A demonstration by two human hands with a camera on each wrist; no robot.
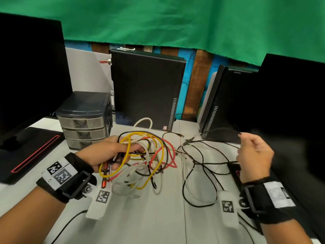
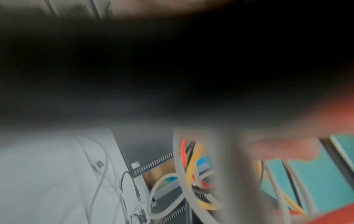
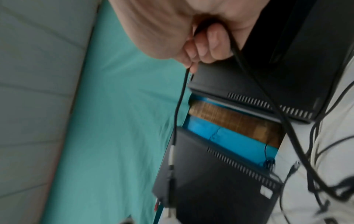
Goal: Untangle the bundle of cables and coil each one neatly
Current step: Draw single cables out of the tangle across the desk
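Left hand [image 1: 109, 152] has its grip curled round the cable bundle [image 1: 140, 159], lifted over mid-tabletop [image 1: 158, 217]. Right hand [image 1: 253, 155], raised near the right edge, pinches a black cable [image 3: 180, 97] trailing down to the tabletop.

A green cloth [image 1: 175, 20] is hanging across the back wall — two black computer towers [image 1: 147, 88] are standing at the white counter's [image 1: 158, 217] far edge.

Bundle of cables [image 1: 140, 155]: yellow, red, black and white strands intermixed; a separate black cable [image 1: 207, 155] lies across the pale grey tabletop [image 1: 158, 217]. Backdrop cloth [image 1: 175, 20] green; two computer cases [image 1: 147, 90] black with slotted vents. Drawer unit [image 1: 84, 118] dark grey-topped, translucent fronts; wrist straps [image 1: 274, 199] black with black-and-white square-patterned tags.
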